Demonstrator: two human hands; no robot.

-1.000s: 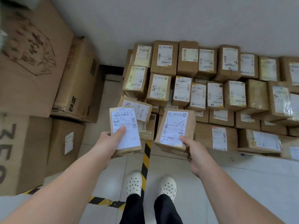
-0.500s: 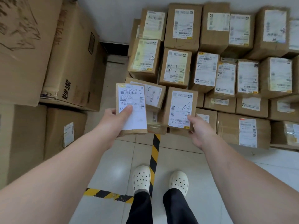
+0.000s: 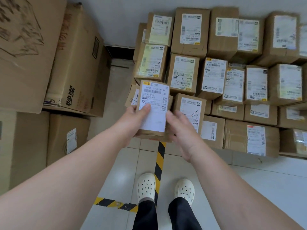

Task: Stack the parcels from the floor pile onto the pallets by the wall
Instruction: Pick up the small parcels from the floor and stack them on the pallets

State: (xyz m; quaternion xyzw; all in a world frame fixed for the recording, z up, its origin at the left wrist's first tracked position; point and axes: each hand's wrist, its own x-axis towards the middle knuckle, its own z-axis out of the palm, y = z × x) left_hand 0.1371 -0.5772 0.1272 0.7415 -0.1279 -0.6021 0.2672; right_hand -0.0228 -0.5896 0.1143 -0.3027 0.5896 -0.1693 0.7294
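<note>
At centre frame, above the tiled floor (image 3: 249, 188), the left hand (image 3: 132, 120) grips the held parcel (image 3: 154, 110), a small brown carton with a white shipping label facing the camera. The thumb (image 3: 146, 110) presses flat on the label and the remaining fingers wrap beneath the carton, out of sight. The parcel is lifted in front of the lower left corner of the stack and tilts slightly away from the viewer.

The right hand (image 3: 181, 130) holds nothing. Its fingers are loosely extended and motion-blurred just beside the right edge of the held parcel; whether they touch that edge cannot be told. The two hands are therefore close together, with the carton between them.

Directly behind the right hand, the scribble-marked parcel (image 3: 191, 110) rests in the front row of the stacked parcels (image 3: 216, 63). These stand label-up in several tiers against the pale wall (image 3: 119, 22), filling the right half of the view.

To the left, well apart from the stack, large cartons (image 3: 74, 63) lean and pile on one another. A strip of yellow-and-black hazard tape (image 3: 159, 163) runs along the floor from the stack toward the person's white perforated clogs (image 3: 146, 186).
</note>
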